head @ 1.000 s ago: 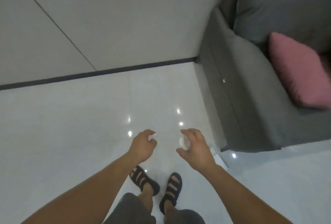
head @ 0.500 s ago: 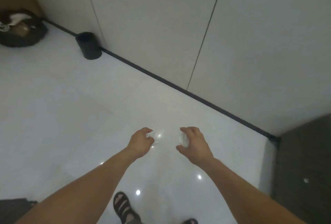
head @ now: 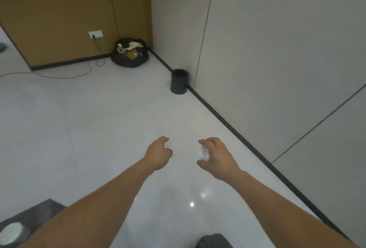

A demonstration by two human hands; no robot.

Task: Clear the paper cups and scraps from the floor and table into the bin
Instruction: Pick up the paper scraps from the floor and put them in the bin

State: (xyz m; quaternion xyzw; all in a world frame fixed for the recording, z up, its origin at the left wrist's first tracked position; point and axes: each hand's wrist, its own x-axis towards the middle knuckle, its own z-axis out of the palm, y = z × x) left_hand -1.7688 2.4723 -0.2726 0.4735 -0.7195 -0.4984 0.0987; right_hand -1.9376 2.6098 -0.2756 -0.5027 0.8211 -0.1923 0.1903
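My left hand (head: 158, 153): fingers curled round white paper scrap (head: 168, 144), edge of scrap poking out. My right hand (head: 215, 157): fingers and thumb curled round crumpled paper ball (head: 204, 152). Both held out over white floor (head: 99, 119). Black bin (head: 179, 82): upright, well ahead, against wall skirting. Black bag (head: 129, 53): far corner, beyond bin.

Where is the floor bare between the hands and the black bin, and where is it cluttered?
Bare floor runs from the left hand and right hand to the black bin, along the dark skirting on the right. Crowded: the far corner with the full black bag and trailing cable, and the table corner at lower left.
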